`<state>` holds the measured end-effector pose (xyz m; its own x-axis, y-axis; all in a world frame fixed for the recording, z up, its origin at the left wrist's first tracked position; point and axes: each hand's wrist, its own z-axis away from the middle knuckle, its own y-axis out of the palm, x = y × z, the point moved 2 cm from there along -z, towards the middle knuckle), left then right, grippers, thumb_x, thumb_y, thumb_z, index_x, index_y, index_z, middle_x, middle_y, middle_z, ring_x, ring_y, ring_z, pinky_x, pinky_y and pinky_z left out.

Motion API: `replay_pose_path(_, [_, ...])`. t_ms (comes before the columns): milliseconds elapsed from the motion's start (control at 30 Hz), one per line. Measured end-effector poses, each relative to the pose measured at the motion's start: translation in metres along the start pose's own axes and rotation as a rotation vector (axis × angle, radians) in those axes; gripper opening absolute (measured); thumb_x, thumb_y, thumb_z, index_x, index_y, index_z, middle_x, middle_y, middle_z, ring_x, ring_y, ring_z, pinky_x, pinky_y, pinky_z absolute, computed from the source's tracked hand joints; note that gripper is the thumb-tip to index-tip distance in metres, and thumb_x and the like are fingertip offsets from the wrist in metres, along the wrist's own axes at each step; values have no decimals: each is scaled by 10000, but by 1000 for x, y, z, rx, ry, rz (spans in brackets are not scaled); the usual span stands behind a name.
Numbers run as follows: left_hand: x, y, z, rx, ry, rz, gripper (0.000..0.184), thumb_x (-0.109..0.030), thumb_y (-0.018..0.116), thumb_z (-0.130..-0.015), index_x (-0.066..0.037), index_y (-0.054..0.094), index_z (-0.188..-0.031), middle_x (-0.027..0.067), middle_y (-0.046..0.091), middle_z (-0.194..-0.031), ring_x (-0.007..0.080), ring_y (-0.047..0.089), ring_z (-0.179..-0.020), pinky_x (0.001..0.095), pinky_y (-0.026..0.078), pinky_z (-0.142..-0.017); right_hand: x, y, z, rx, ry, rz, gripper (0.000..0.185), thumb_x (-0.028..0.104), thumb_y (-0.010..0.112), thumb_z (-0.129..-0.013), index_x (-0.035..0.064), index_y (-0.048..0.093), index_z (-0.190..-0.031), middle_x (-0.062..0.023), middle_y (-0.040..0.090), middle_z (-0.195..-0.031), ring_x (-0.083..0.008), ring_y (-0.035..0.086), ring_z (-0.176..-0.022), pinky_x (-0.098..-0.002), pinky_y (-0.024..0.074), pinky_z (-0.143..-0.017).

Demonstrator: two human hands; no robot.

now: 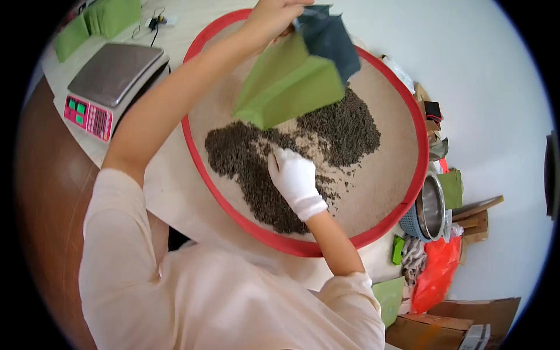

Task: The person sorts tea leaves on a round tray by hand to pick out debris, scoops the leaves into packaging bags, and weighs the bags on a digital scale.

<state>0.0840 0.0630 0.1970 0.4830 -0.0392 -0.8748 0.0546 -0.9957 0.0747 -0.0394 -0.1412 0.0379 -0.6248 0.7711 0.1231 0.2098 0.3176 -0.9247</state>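
While the left grip (271, 23) pinches the green bag (291, 87), the right grip (293, 178), curled, contents unclear, touches granules (256, 189) on the bag's near side.

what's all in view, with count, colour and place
Round tray: 1, beige, red rim, centre
Loose heaps: about 2, dark, in tray
Held bag: 1, green and dark teal, above tray
Scale: 1, silver and pink, left
Green packets: several, green, upper left
Table: 1, pale, under tray
Metal bowl: 1, silver, right
Basket: 1, blue, beside bowl
Red plastic: 1, red, lower right
Cardboard boxes: several, brown, lower right
Left hand: 1, bare, on held bag
Right hand: 1, white-gloved, at heaps
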Motion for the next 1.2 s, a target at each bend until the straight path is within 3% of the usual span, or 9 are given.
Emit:
replay_pose_path(33, [-7, 0, 5, 0, 23, -122, 357, -157, 528, -935, -84, 624, -1272, -2, 662, -943, 80, 609, -769, 232, 502, -691, -2, -4, 4, -16, 25, -19, 254, 244, 548, -916, 64, 593, -743, -124, 630, -683, -308, 658, -645, -420, 539, -581])
replay_pose_path(200, [-15, -19, 27, 225, 202, -162, 382, -149, 528, -943, -85, 592, -1314, 57, 598, -1302, 142, 541, -1199, 286, 383, -1053, -30, -19, 27, -83, 156, -155, 176, 225, 549, -917, 95, 653, -860, -121, 663, -768, -307, 662, -699, -423, 538, -627])
replay_pose_path(400, [-30, -57, 36, 237, 66, -141, 402, -191, 526, -968, -91, 551, -1357, 63, 650, -1195, 108, 622, -1056, 243, 457, -949, -43, -11, 46, -127, 202, -310, 169, 215, 636, -875, 129, 688, -1011, -112, 668, -820, -303, 654, -771, -415, 527, -690])
replay_pose_path(500, [-27, -58, 40, 160, 133, -202, 426, -250, 567, -958, -101, 551, -1357, 24, 683, -1085, 70, 652, -926, 196, 509, -791, -47, -21, 53, 53, 59, -338, 812, 444, 752, -769, 68, 426, -1411, -229, 495, -1320, -397, 457, -1240, -464, 373, -1050])
replay_pose_path(567, [-39, -56, 45, 9, 0, 112, 440, -143, 566, -909, -9, 531, -1326, 50, 675, -817, 73, 601, -635, 211, 490, -555, -57, -13, 71, 213, 49, -311, 1195, 573, 805, -634, 49, 189, -1514, -282, 269, -1484, -470, 260, -1368, -523, 217, -1140])
replay_pose_path(633, [-48, -76, 47, 91, -23, -98, 519, -168, 595, -910, -9, 461, -1386, 101, 697, -994, 103, 662, -773, 210, 548, -683, -63, -7, 92, 335, 58, -295, 1357, 648, 820, -518, 59, 129, -1527, -297, 206, -1512, -499, 214, -1383, -563, 182, -1141])
replay_pose_path(833, [-43, -82, 44, 136, 21, 6, 527, -183, 609, -917, 13, 451, -1380, 111, 678, -1073, 125, 672, -860, 230, 554, -741, -36, 18, 83, 254, -114, -326, 1324, 668, 795, -509, 67, 185, -1519, -294, 182, -1520, -502, 202, -1384, -605, 176, -1128])
replay_pose_path(1000, [-40, -85, 47, 120, -15, -34, 493, -181, 618, -913, 16, 493, -1348, 115, 685, -1078, 122, 676, -850, 218, 551, -737, -10, 28, 19, 235, -356, -149, 1174, 687, 746, -551, 214, 269, -1513, -260, 225, -1517, -492, 243, -1369, -638, 209, -1101])
replay_pose_path(1200, [-45, -85, 53, 109, -33, -38, 462, -158, 605, -913, 18, 511, -1330, 120, 683, -1087, 123, 676, -854, 221, 553, -746, 3, 45, 7, 311, -388, -223, 877, 559, 735, -670, 237, 431, -1427, -203, 375, -1448, -430, 447, -1230, -503, 391, -1027])
